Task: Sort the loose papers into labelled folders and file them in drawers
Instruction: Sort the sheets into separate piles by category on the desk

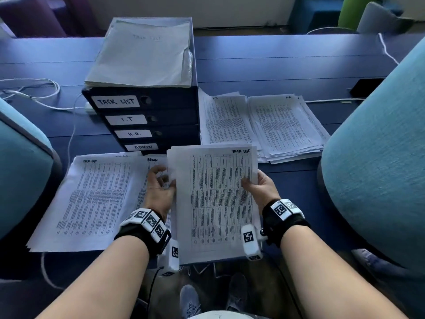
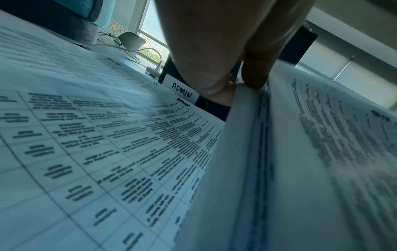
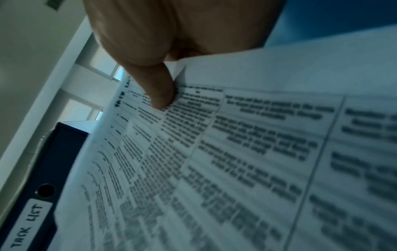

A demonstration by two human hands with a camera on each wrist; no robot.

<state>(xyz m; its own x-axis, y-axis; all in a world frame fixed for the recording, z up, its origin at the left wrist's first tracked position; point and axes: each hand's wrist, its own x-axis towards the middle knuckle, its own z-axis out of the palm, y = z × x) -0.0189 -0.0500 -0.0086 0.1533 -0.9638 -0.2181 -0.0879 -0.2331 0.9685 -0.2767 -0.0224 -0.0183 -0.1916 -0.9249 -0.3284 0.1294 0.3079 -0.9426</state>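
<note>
I hold a stack of printed sheets (image 1: 218, 201) upright over the near table edge; its top sheet is marked TASK LIST. My right hand (image 1: 257, 185) grips its right edge, thumb (image 3: 160, 91) on the front. My left hand (image 1: 161, 183) pinches the stack's left edge (image 2: 244, 105) between thumb and finger. Behind stands a dark blue drawer unit (image 1: 147, 120) labelled TASK LIST, I.T, H.R. and ADMIN, with a pale folder (image 1: 142, 54) on top. Sorted piles lie flat: TASK LIST (image 1: 92, 199), ADMIN (image 1: 158, 161) under my left hand, I.T (image 1: 225, 120) and H.R. (image 1: 285, 127).
Teal chairs (image 1: 377, 157) flank me on both sides, the other (image 1: 20, 171) at the left. White cables (image 1: 34, 88) and a power strip run left of the drawer unit. A black device (image 1: 368, 86) lies at the far right of the blue table (image 1: 276, 65).
</note>
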